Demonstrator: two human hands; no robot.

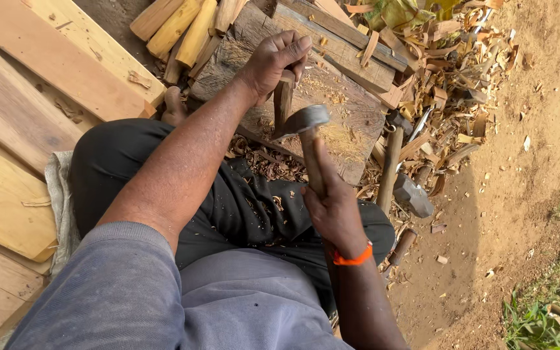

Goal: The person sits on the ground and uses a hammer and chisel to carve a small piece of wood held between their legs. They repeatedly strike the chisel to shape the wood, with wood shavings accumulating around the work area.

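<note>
My left hand (272, 59) is closed around the top of a short dark wooden piece (283, 100) and holds it upright on a worn wooden chopping block (351, 120). My right hand (333, 209), with an orange band at the wrist, grips the wooden handle of a small adze (311, 155). Its grey metal blade (302, 120) sits right against the lower part of the upright piece. Brown shavings lie on my dark trousers and on the block.
Pale planks (40, 71) lie at the left. Several rounded wooden billets (179, 26) are stacked beyond the block. A second tool with a metal head (413, 194) lies right of the block. Wood chips (448, 61) litter the dirt ground.
</note>
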